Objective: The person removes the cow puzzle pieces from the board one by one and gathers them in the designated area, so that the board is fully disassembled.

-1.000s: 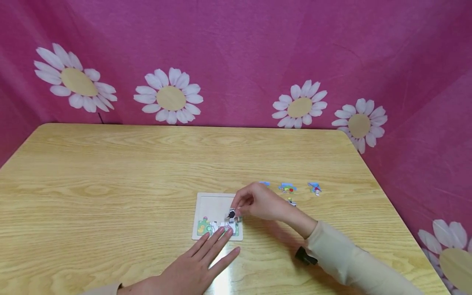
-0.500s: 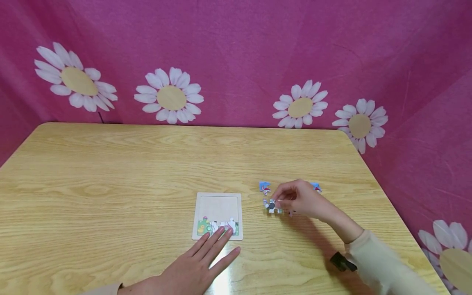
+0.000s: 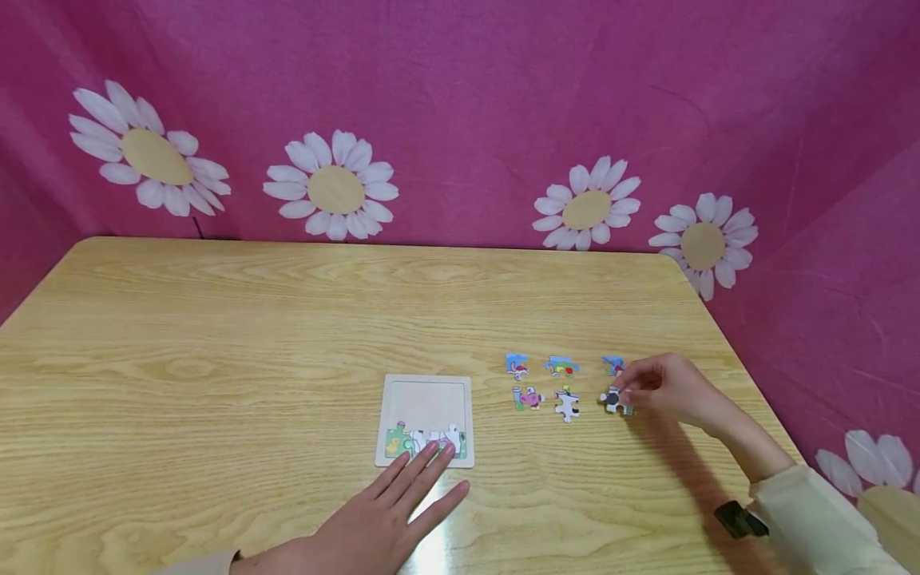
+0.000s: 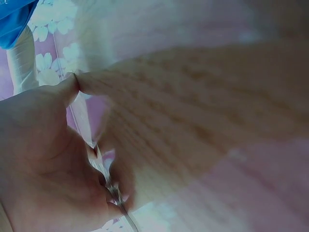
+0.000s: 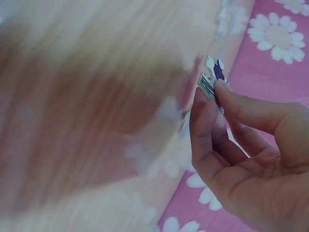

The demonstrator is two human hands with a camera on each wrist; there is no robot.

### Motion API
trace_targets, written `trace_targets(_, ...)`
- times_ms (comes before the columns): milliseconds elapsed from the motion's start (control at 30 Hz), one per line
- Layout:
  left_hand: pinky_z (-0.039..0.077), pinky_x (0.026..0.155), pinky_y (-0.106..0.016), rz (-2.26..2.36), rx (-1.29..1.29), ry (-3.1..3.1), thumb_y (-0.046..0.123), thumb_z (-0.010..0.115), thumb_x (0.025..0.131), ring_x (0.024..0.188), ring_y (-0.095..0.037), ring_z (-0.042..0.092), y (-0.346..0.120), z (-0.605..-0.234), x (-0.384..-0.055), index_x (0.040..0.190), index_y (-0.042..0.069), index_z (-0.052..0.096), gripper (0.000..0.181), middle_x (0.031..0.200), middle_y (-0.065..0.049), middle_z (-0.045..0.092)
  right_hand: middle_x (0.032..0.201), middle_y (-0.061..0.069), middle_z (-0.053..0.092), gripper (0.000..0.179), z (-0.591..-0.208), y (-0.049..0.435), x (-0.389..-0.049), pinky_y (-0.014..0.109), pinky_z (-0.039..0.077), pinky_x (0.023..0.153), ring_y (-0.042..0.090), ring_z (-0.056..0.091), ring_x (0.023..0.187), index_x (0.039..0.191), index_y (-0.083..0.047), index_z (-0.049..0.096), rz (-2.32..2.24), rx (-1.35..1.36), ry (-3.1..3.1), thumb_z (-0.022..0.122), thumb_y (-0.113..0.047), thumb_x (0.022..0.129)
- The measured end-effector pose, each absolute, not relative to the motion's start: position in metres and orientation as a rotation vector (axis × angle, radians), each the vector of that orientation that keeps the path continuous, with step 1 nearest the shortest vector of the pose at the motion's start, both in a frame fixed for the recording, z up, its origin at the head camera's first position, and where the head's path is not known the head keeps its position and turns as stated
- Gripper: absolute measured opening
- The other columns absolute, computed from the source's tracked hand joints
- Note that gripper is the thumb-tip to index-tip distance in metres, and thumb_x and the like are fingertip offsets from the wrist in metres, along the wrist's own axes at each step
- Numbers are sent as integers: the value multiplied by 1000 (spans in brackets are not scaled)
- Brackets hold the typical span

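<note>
One puzzle piece (image 3: 613, 398) — between right fingers (image 5: 203, 126).

- The table (image 3: 251, 343) has a light brown top with wood grain, and its far corners are round.
- A pale square tray (image 3: 431, 378) lies flat on the table, near the middle.
- To the right of the tray, three puzzle pieces lie in a far row, apart from each other: a blue and red piece (image 3: 517, 366), a blue and green piece (image 3: 561, 366) and another blue piece (image 3: 613, 365), which is partly covered.
- Nearer, a pink piece (image 3: 529, 398) and a white piece (image 3: 566, 406) lie just beside each other, not touching.
</note>
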State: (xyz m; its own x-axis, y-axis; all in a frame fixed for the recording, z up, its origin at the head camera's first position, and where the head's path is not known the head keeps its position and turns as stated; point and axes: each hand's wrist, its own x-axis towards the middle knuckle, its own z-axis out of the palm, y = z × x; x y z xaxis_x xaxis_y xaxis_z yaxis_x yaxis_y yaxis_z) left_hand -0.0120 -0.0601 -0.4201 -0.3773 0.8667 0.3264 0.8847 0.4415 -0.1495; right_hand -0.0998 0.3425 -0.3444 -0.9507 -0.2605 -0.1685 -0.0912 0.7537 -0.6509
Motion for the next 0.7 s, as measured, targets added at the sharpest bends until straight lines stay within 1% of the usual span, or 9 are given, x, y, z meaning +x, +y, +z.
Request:
trace_targets(67, -4, 118, -38, -69, -1493, -2345, 78, 33, 89, 140, -36, 35, -60, -420, -12, 155, 3, 23, 100, 154, -26, 28, 80, 5, 69, 6, -348, 348, -99, 26, 51, 58, 9, 59, 65, 91, 4, 72, -971, -261, 2717, 70, 4, 86)
trace_targets(167, -1, 118, -38, -57, -1489, -2339, 78, 32, 89, 139, -36, 36, -60, -420, -12, 155, 3, 23, 101, 153, -26, 28, 79, 5, 70, 6, -352, 352, -97, 25, 51, 57, 7, 58, 64, 89, 2, 74, -926, -260, 2788, 74, 1, 83)
trace_targets(200, 2, 118, -39, -53, -1487, -2335, 78, 32, 89, 139, -35, 36, -60, -420, -12, 155, 3, 23, 100, 153, -26, 29, 80, 5, 70, 7, -354, 353, -97, 24, 51, 57, 6, 58, 64, 89, 0, 75, -907, -277, 2822, 76, 1, 82)
trace_targets(300, 20, 116, -40, -51, -1489, -2342, 78, 32, 89, 139, -36, 37, -61, -420, -12, 155, 3, 23, 100, 153, -26, 29, 82, 4, 72, 9, -357, 353, -96, 22, 49, 57, 2, 58, 65, 86, -4, 76, -839, -324, 2912, 79, -1, 78)
trace_targets(400, 27, 113, -41, -56, -1494, -2346, 78, 33, 89, 139, -36, 37, -61, -419, -12, 154, 3, 26, 99, 153, -26, 30, 82, 3, 72, 10, -358, 353, -96, 22, 48, 57, 2, 58, 66, 85, -6, 76, -826, -341, 2928, 80, -1, 77)
trace_targets(433, 26, 113, -41, -59, -1497, -2348, 77, 33, 89, 139, -36, 36, -61, -420, -12, 154, 4, 25, 99, 153, -27, 28, 82, 3, 72, 10, -358, 353, -96, 22, 48, 57, 2, 58, 66, 85, -6, 76, -827, -335, 2925, 81, -1, 77)
trace_targets(533, 16, 117, -41, -58, -1497, -2342, 78, 32, 89, 140, -36, 35, -61, -420, -12, 155, 4, 24, 99, 154, -27, 27, 82, 2, 72, 10, -357, 353, -95, 22, 48, 57, 3, 58, 66, 85, -6, 76, -817, -326, 2931, 80, -1, 78)
trace_targets(600, 11, 118, -40, -53, -1496, -2340, 77, 32, 90, 140, -36, 34, -61, -420, -12, 155, 4, 23, 99, 154, -27, 27, 83, 2, 72, 10, -356, 352, -94, 22, 48, 58, 2, 58, 67, 85, -7, 76, -805, -335, 2953, 80, -1, 78)
trace_targets(700, 8, 118, -40, -54, -1494, -2340, 77, 32, 90, 139, -36, 36, -61, -419, -12, 154, 4, 25, 98, 153, -26, 29, 83, 2, 72, 9, -352, 347, -92, 22, 49, 58, 2, 60, 68, 86, -8, 76, -836, -355, 2966, 79, -3, 79)
